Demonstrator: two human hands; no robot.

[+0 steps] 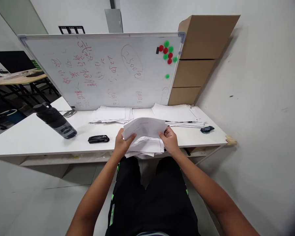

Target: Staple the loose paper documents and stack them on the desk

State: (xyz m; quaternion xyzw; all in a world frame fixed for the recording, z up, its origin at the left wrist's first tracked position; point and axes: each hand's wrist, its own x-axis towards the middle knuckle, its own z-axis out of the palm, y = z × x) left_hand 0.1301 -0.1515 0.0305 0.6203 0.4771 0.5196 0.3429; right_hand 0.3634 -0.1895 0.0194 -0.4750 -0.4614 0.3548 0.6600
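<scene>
Between both hands a sheet of paper (145, 127) is held up, bowed in the middle. My left hand (123, 141) pinches its left edge, thumb on the near face. At the right edge my right hand (169, 139) grips it the same way, fingers behind. Below the sheet, a loose stack of printed papers (146, 146) lies at the table's front edge, its lower sheets poking out unevenly. A black stapler (98, 139) rests on the table left of my left hand. The print on the sheet is too small to read.
Behind the hands lie two paper piles, one left (111, 114) and one right (174, 113). A dark bottle (55, 121) stands on the white table (19, 137). A small dark object (207, 129) sits far right. A whiteboard (100, 72) and cardboard boxes (196, 72) rise behind.
</scene>
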